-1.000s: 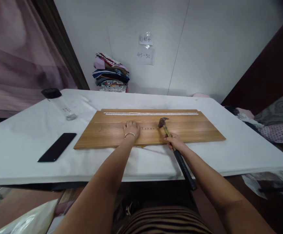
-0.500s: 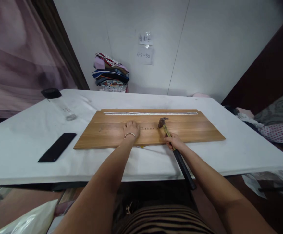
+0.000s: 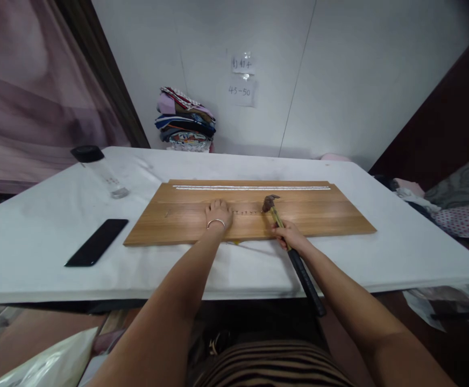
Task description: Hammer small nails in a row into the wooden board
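Observation:
A wide wooden board (image 3: 319, 215) lies flat on the white-covered table. My left hand (image 3: 219, 213) rests on it, palm down with fingers stretched out. Just right of that hand runs a row of small nails (image 3: 246, 213) standing in the wood. In my right hand (image 3: 288, 235) is a claw hammer (image 3: 275, 214), gripped around the shaft between the head and the black handle grip. The hammer's head is at the right end of the nail row; whether it touches a nail I cannot tell. Two thin white strips (image 3: 250, 187) lie along the board's far edge.
Left of the board, a black phone (image 3: 96, 243) lies on the table (image 3: 157, 279), with a clear bottle with a black lid (image 3: 107, 174) behind it. Folded cloths (image 3: 186, 121) are stacked by the wall. Paper notes (image 3: 241, 91) hang there. More fabric (image 3: 460, 217) lies off to the right.
The view has shifted very slightly. Both hands and the hammer keep nearly the same places on the board.

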{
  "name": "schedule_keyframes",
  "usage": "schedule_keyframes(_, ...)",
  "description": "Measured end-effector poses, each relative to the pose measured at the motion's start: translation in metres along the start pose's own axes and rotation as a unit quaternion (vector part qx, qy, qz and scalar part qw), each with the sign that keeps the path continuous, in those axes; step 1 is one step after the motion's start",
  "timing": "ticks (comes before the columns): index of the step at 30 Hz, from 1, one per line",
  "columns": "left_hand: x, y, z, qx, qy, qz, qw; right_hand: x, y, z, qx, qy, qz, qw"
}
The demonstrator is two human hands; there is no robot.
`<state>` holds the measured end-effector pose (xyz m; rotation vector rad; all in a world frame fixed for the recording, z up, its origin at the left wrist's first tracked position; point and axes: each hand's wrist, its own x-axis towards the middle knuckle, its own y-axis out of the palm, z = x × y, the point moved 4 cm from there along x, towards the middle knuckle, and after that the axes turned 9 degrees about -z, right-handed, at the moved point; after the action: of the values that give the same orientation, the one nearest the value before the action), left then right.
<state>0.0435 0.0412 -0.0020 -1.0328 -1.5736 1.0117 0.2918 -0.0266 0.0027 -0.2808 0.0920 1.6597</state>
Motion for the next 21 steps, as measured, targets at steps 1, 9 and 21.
schedule_keyframes(1, -0.0001, -0.0004, -0.0001, 0.001, 0.0, -0.001, 1.0, 0.0005, -0.0006, -0.0003, 0.0, 0.002, -0.003, 1.0)
schedule_keyframes(9, -0.0006, -0.0005, -0.0002, -0.007, -0.002, -0.002, 1.0, 0.001, -0.002, -0.0021, -0.004, 0.006, -0.013, 1.0)
schedule_keyframes(21, -0.0001, 0.0008, 0.0002, 0.0, -0.004, 0.0, 1.0, 0.0008, -0.0014, -0.0039, 0.009, 0.001, -0.018, 1.0)
